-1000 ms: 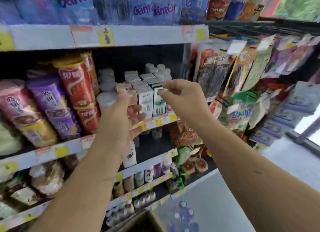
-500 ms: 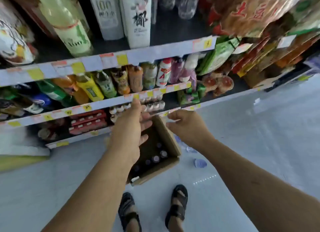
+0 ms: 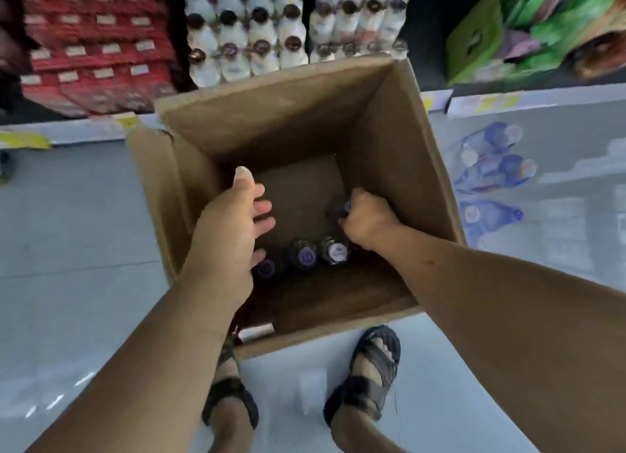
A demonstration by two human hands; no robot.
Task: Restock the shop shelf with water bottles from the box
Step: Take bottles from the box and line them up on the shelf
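Deep in the cardboard box [image 3: 399, 141] on the floor, the right hand [image 3: 367, 220] is clenched on a water bottle's [image 3: 345, 208] cap while the left hand [image 3: 230, 222] hovers spread above the others, so lift straight up, clear of the walls.

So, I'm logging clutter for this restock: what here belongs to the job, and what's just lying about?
Job:
- cardboard box
- water bottles in the box
- right hand, closed on a bottle cap
- left hand, open

Lying about:
- loose bottles on the floor
- red packs
- white bottles
- green packages
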